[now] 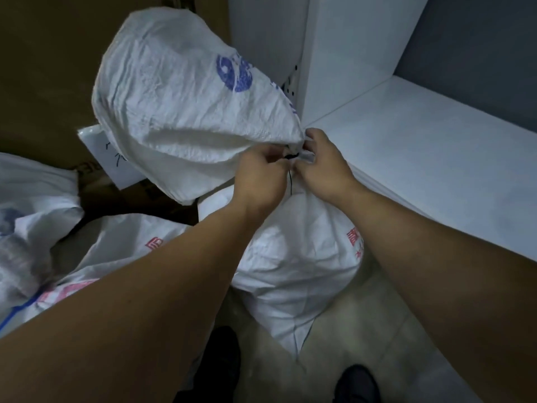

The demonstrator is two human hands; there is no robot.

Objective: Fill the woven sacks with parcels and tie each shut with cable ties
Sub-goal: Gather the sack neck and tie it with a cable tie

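Slippage is threatening: left hand [263, 170] and right hand [322, 164] are pinching the cable tie [290, 156] at the sack [296, 257] neck, twelve o'clock; fabric could be escaping.

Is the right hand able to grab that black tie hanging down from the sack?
Probably yes. The right hand is already at the bunched neck of the sack, right beside the black tie. The loose tail hangs in the gap between it and the left hand, with nothing covering it.

Parcel sorting or storage room, stuffed woven sacks [186, 91] heaped on floor, cardboard cartons [43, 68], white shelving [421, 146]
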